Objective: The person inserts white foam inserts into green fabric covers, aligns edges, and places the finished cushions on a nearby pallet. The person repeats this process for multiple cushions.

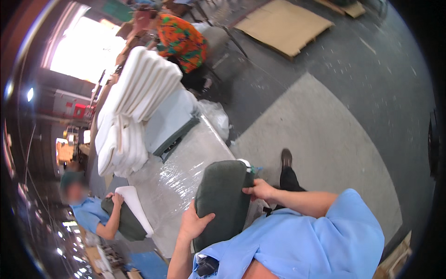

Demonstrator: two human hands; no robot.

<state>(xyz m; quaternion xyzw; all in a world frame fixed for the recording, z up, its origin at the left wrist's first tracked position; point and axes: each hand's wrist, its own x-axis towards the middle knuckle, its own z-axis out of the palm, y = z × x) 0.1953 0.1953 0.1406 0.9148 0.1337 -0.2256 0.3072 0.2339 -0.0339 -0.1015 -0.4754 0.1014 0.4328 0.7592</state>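
Note:
A dark green cushion (223, 200) with rounded corners is tilted up against the near edge of the table, close to my body. My left hand (197, 222) grips its left edge, the thumb lying over the face and the fingers hidden behind. At its right edge, near the upper corner, my right hand (260, 189) is closed on the cushion's side. A bit of white shows at that corner, next to a small blue-green piece I cannot make out.
Plastic film covers the table (179, 174). Folded white padding (144, 83) is piled at its far end beside flat grey-white pieces (172, 118). At left, a co-worker holds a green cover (123, 221) and white foam (134, 204). Cardboard (283, 25) lies beyond, near a person in an orange patterned shirt.

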